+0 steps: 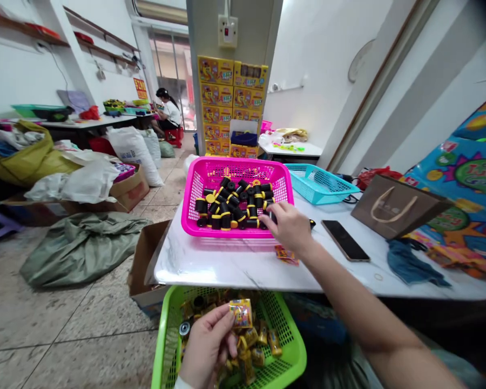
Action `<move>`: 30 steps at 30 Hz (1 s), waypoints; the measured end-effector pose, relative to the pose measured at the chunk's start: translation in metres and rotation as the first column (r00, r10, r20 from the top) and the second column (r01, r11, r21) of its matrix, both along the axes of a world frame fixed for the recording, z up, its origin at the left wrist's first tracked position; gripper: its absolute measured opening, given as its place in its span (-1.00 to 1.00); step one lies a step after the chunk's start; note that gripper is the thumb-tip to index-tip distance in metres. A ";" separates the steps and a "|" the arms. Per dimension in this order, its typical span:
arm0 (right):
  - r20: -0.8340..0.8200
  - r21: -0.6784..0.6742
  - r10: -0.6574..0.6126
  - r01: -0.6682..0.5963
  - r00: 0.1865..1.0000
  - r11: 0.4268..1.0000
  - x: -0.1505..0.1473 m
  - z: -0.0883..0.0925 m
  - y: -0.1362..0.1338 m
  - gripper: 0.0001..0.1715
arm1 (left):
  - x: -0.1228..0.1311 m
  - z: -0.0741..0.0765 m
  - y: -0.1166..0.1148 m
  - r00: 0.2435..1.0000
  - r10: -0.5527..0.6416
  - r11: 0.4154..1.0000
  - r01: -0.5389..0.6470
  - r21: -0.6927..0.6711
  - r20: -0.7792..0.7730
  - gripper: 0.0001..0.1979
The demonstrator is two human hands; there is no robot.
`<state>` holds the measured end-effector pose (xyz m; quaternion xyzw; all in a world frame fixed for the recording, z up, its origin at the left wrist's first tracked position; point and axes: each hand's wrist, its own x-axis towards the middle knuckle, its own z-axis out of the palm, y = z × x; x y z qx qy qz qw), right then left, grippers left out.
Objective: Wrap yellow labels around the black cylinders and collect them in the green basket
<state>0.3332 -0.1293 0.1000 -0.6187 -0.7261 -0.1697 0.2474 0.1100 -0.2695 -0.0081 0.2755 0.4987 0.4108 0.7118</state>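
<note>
Two hands were seen, well apart. The left hand [206, 346] pinched one yellow packet [241, 313] between thumb and fingers, above a green basket [292, 351] below the table edge. That basket held over a dozen similar packets [257, 343] and two round spools [185, 328]; the exact count was hidden. The right hand [289, 227] lay across the right rim of a pink basket [235, 165], with its fingertips [272, 214] at the black-and-yellow rolls [230, 204]. Whether it gripped one could not be told. The pink basket, one of three baskets in view, stood on a white marble table [227, 270] and held several dozen rolls, too many to count exactly. Also on the table were one blue basket [319, 183], one phone [345, 240], one paper bag [397, 208], one blue cloth [409, 265] and a small group of packets [287, 255] just beside the right hand. Beyond the table stood two columns of yellow boxes [231, 102]. At the far left, one seated person [168, 108] worked at a separate table [93, 122], and two white sacks [133, 151] stood on the floor.
</note>
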 end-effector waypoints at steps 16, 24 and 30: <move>-0.723 -0.089 0.258 -0.457 0.641 0.885 -0.012 0.002 -0.002 -0.65 | -0.016 0.014 0.026 0.961 0.118 0.990 -0.095 -0.104 0.251 -0.60; -0.995 -0.084 -0.103 -0.663 0.010 0.744 -0.045 -0.064 -0.111 -0.65 | -0.002 0.009 0.031 0.862 0.132 0.985 -0.060 -0.161 0.490 -0.72; -0.985 -0.154 -0.084 -0.539 0.151 0.828 -0.046 -0.075 -0.113 -0.67 | 0.006 0.011 0.028 0.819 0.142 0.981 -0.043 -0.187 0.556 -0.71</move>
